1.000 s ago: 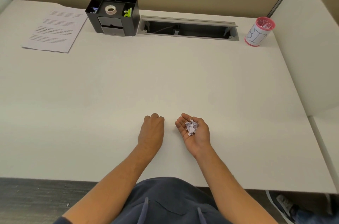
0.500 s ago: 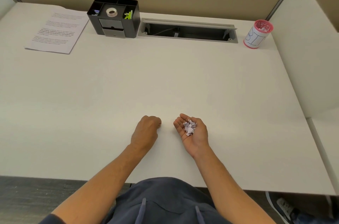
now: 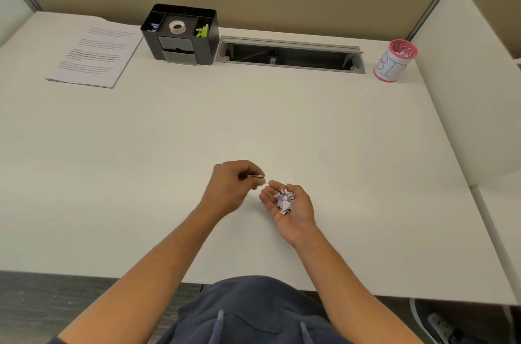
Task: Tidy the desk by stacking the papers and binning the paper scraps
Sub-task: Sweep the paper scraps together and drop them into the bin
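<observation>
My right hand lies palm up on the white desk, cupping a small heap of crumpled paper scraps. My left hand hovers just to its left, and its fingertips pinch one small paper scrap. A stack of printed papers lies at the far left of the desk. A small pink-rimmed cup marked BIN stands at the far right and holds scraps.
A black desk organiser with a tape roll and green clips stands at the back. Beside it is an open grey cable tray. Beige partition walls close the back, and a second white desk adjoins on the right.
My left hand rose from the desk with a scrap pinched in its fingertips and turned toward the right palm. The right hand has stayed cupped with the scraps.
</observation>
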